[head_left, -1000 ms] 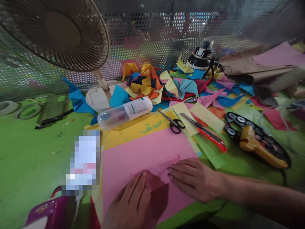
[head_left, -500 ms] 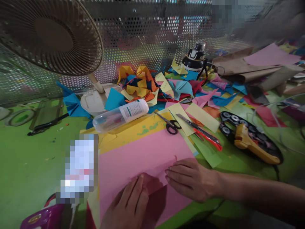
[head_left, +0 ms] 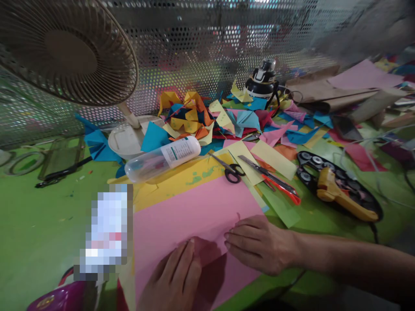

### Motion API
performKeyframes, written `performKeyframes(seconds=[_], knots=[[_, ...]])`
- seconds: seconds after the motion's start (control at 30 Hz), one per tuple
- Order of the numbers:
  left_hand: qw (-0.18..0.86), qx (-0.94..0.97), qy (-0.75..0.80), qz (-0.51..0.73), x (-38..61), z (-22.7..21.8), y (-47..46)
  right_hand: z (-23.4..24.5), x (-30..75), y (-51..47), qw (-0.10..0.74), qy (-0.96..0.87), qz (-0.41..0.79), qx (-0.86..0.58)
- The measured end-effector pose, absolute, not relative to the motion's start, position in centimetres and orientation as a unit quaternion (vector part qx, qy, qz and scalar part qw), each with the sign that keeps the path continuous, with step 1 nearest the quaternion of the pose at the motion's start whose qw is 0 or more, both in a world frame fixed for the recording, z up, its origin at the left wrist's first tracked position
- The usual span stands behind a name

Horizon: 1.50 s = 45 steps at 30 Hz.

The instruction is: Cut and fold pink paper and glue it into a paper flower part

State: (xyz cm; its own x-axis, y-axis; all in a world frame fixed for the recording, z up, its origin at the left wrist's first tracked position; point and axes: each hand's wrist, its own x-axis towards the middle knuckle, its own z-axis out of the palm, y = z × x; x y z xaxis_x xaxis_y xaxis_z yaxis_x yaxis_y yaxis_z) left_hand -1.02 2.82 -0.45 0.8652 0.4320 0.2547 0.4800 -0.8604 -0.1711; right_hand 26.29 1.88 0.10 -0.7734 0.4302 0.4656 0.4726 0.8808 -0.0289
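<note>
A large pink paper sheet (head_left: 165,226) lies over yellow sheets on the green table. Near its front, a smaller folded piece of pink paper (head_left: 209,251) sits between my hands and casts a dark shadow. My left hand (head_left: 177,274) is closed on the left side of that folded piece, fingers together and thumb hidden. From the right, my right hand (head_left: 256,246) presses its bent fingers on the other end. Beyond the sheet lie black-handled scissors (head_left: 231,170) and a red-handled utility knife (head_left: 272,177).
A clear bottle (head_left: 164,159) lies behind the sheet. Folded coloured papers (head_left: 191,119) pile up before a perforated metal panel. A fan (head_left: 71,56) stands at left, a blurred-out bright screen (head_left: 105,229) below it. At right, a yellow-handled tool (head_left: 343,198) rests on a black tray.
The view has shifted very slightly. Both hands and the folded pink paper stay in the same place.
</note>
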Motion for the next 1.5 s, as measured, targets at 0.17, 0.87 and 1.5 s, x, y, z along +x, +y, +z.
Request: performKeyframes(seconds=[0.17,0.87,1.5], knots=[[0.09,-0.955,-0.272,-0.076,-0.8,-0.2,2.9,0.0,26.3,1.8,0.225,-0.942,-0.036,-0.247],[-0.013,-0.948,-0.3,-0.11,1.8,1.5,3.6,-0.7,24.9,1.3,0.14,-0.89,-0.004,-0.434],[-0.057,-0.938,-0.331,-0.087,1.9,2.6,2.9,-0.5,25.4,0.7,0.112,-0.875,-0.086,-0.463]])
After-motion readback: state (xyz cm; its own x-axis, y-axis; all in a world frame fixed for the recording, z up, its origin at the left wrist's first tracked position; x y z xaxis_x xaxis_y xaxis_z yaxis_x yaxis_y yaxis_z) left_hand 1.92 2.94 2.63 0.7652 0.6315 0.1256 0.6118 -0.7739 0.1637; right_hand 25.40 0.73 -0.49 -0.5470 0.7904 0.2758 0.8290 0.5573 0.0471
